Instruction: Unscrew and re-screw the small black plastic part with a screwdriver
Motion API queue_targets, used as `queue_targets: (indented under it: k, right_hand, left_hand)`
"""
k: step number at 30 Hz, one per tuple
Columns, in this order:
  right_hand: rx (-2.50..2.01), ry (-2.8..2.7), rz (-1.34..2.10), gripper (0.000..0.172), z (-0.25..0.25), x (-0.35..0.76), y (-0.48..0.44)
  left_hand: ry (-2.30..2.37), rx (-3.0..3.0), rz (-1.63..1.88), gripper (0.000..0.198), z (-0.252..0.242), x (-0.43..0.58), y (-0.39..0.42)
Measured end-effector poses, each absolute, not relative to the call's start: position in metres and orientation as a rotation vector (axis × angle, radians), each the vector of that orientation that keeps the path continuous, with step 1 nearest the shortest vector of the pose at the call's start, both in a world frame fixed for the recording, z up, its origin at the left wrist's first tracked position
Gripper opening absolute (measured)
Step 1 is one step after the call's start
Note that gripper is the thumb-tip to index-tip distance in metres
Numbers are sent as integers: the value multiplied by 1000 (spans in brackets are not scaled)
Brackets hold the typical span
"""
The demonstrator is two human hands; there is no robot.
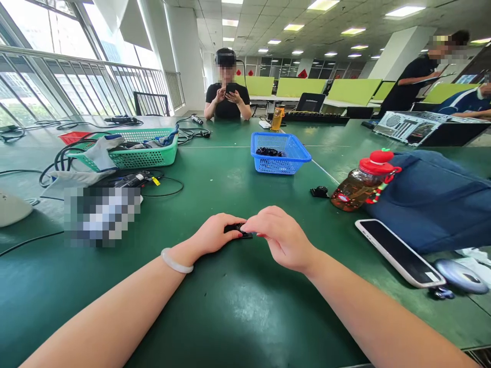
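A small black plastic-looking part [247, 235] lies on the green table in front of me, mostly covered by my fingers. My left hand [213, 232], with a pale bangle on the wrist, grips it between thumb and fingers from the left. Over its right end my right hand [282, 235] bends down with thumb and fingers pinched together; whatever is between those fingertips is hidden. A similar black piece [320, 191] sits apart to the right, near a drink bottle. Farther ahead, a blue basket [280, 164] contains several dark pieces [270, 152].
At left stand a green basket [149, 157] with gloves and cables. On the right are a red-capped bottle [355, 186], a navy bag [433, 199], a phone [399, 253] and a computer case [425, 128]. A person [226, 97] sits across the table.
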State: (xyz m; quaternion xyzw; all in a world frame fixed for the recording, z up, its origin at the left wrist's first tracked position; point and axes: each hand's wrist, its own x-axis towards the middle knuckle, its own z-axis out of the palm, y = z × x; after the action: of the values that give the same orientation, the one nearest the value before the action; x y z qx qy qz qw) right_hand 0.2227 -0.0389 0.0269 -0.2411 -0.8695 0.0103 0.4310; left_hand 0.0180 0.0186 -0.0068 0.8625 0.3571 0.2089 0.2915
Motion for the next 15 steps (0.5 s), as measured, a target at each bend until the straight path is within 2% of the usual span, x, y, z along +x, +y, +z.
queue_targets:
  k: [15]
  right_hand:
    - [-630, -2035, 98, 37, 24, 220, -39]
  left_hand:
    - [944, 2366, 547, 28, -5, 15, 15]
